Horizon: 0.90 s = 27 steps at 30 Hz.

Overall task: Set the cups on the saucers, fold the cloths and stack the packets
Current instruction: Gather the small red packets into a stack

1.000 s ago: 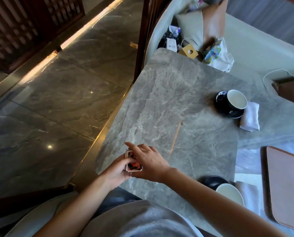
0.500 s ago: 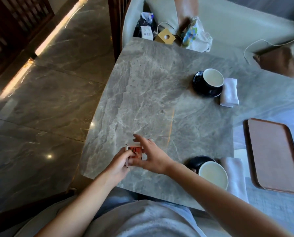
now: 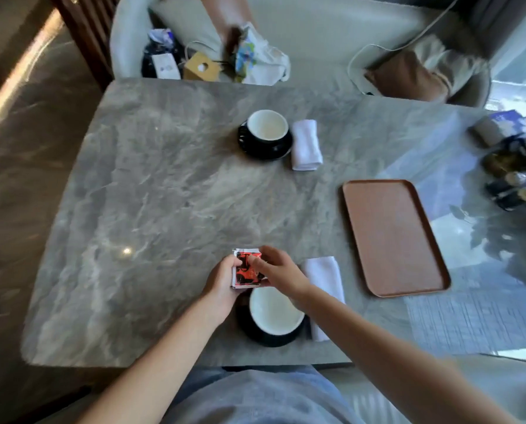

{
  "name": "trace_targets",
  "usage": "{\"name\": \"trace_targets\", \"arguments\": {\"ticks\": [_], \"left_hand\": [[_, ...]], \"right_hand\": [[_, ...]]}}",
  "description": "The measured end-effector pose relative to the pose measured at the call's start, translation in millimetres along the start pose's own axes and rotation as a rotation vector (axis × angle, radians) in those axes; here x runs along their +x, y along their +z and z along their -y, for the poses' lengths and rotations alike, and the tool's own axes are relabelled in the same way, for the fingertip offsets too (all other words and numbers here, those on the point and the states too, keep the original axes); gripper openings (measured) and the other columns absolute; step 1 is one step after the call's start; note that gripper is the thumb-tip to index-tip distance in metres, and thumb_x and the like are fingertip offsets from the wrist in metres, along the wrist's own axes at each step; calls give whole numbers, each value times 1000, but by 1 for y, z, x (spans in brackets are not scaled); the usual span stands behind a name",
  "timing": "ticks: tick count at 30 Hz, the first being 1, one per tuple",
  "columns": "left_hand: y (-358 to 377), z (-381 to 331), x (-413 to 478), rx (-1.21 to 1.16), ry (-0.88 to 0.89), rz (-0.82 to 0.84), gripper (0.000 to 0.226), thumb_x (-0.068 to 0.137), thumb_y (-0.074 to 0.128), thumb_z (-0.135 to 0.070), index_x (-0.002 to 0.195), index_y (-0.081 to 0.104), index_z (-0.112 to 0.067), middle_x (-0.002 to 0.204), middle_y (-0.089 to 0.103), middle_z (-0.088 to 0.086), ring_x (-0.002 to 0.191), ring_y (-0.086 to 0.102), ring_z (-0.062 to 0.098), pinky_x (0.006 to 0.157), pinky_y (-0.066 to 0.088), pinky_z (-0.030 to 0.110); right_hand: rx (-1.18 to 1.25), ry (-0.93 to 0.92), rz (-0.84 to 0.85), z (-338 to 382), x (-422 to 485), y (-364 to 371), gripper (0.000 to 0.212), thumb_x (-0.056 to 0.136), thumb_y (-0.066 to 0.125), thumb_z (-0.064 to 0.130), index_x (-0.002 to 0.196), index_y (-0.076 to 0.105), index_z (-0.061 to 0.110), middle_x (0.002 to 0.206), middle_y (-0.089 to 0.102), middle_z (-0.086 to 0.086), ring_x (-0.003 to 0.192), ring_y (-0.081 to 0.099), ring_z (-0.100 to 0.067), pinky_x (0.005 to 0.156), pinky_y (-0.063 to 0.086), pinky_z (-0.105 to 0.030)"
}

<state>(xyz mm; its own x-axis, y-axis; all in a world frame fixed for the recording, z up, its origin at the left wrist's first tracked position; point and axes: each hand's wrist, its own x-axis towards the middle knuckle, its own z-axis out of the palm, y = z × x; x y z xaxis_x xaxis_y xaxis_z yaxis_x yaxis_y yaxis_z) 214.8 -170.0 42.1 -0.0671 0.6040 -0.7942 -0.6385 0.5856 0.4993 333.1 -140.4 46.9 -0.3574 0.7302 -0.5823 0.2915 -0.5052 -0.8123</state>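
Observation:
A small stack of red-and-white packets [image 3: 247,269] sits just beyond the near cup, gripped from both sides by my left hand [image 3: 223,284] and my right hand [image 3: 281,275]. The near white-lined cup [image 3: 275,313] stands on its black saucer [image 3: 255,336], partly hidden under my right wrist, with a folded white cloth [image 3: 324,280] to its right. The far cup [image 3: 267,125] stands on a black saucer [image 3: 263,149], and a second folded white cloth [image 3: 306,145] lies beside it.
A brown tray [image 3: 393,237] lies on the grey marble table [image 3: 151,194] at the right. Dark jars and small items [image 3: 511,179] crowd the far right. A seat behind the table holds bags and a small box [image 3: 200,67]. The floor drops away at left.
The view has swung to the right, so the packets now appear next to the near cup. Both hands remain closed around the packet stack.

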Motion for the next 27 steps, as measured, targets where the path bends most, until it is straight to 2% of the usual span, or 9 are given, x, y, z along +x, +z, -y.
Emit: {"name": "trace_targets", "arguments": {"ticks": [4, 6, 9, 11, 13, 17, 21, 23, 27], "left_hand": [[65, 28, 21, 191, 15, 37, 24, 90, 40, -1, 82, 57, -16, 69, 65, 6, 60, 61, 14, 53, 47, 22], [99, 41, 31, 256, 10, 100, 23, 93, 39, -2, 89, 57, -16, 79, 62, 7, 70, 58, 16, 62, 45, 28], [149, 56, 48, 305, -16, 147, 22, 94, 37, -3, 93, 55, -15, 80, 59, 7, 70, 55, 16, 61, 41, 28], [180, 62, 60, 344, -33, 130, 22, 94, 38, -3, 85, 52, -17, 77, 57, 7, 67, 53, 15, 58, 41, 26], [210, 66, 71, 381, -41, 114, 24, 94, 38, -3, 80, 52, -17, 75, 57, 6, 65, 53, 15, 54, 43, 23], [255, 69, 92, 478, -45, 85, 22, 94, 39, -8, 77, 51, -16, 74, 56, 6, 62, 52, 17, 52, 39, 22], [282, 64, 108, 561, -77, 101, 17, 94, 41, -11, 103, 55, -15, 94, 62, 10, 77, 58, 22, 61, 38, 25], [290, 59, 115, 579, -99, 112, 20, 94, 41, -13, 109, 55, -14, 94, 63, 9, 74, 58, 19, 60, 38, 25], [302, 47, 125, 600, -135, 118, 16, 94, 41, -15, 95, 57, -18, 84, 62, 1, 72, 56, 13, 66, 37, 26]], "right_hand": [[97, 41, -131, -12, -8, -68, 17, 96, 53, 13, 109, 52, 2, 90, 58, -9, 72, 60, -9, 62, 56, -23], [123, 43, -200, -16, -9, -103, 27, 95, 54, 12, 118, 50, -2, 98, 58, -12, 75, 60, -12, 68, 56, -29], [184, 50, -314, -21, -10, -152, 32, 96, 54, 19, 121, 51, -1, 104, 59, -14, 85, 62, -20, 78, 57, -39], [254, 55, -358, -23, -9, -181, 26, 98, 49, 22, 116, 54, 4, 99, 60, -12, 83, 62, -18, 72, 58, -34], [311, 65, -383, -25, -5, -207, 24, 100, 43, 24, 113, 57, 9, 93, 61, -8, 79, 61, -14, 64, 54, -23], [343, 68, -437, -29, 11, -248, 34, 101, 38, 26, 117, 60, 6, 101, 62, -12, 94, 59, -21, 79, 51, -30], [332, 64, -461, -27, 33, -274, 39, 102, 36, 27, 118, 60, 1, 101, 63, -13, 91, 60, -19, 77, 51, -28], [309, 70, -445, -26, 43, -283, 41, 102, 36, 30, 118, 60, 0, 102, 63, -13, 93, 60, -20, 79, 52, -28], [268, 74, -420, -22, 62, -295, 44, 101, 38, 33, 111, 61, -3, 96, 63, -12, 83, 61, -18, 71, 51, -23]]}}
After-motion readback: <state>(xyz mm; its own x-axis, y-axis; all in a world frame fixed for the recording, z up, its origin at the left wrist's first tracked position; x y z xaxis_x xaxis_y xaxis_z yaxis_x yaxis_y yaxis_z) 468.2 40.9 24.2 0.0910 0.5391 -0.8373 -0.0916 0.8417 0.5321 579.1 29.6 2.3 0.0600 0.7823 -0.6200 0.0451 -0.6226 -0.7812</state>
